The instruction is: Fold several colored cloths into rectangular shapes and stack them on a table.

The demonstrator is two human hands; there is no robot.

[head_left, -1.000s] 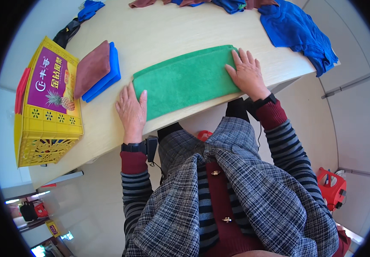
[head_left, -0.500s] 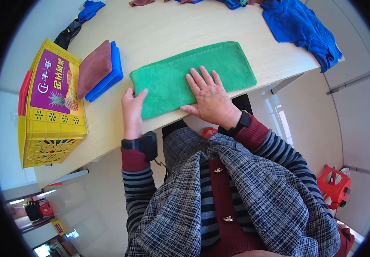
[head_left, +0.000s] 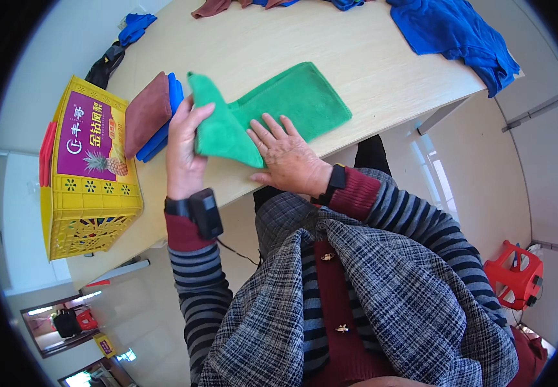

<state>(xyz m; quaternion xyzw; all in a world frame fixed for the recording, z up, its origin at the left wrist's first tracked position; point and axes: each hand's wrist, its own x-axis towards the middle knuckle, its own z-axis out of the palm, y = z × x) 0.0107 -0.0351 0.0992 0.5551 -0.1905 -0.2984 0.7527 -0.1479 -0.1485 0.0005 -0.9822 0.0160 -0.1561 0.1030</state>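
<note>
Green cloth [head_left: 308,103] now lifts off the desk [head_left: 253,39] at its left end, held in our left grip [head_left: 184,145]. Our right hand [head_left: 288,158] lies spread on it; folding seems under way.

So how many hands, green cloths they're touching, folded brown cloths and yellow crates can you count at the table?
Left hand and right hand: 2
Green cloth: 1
Folded brown cloth: 1
Yellow crate: 1
Total: 5

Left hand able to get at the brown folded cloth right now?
Probably not freely: the brown folded cloth lies close and uncovered, but the left hand holds the green cloth.
</note>
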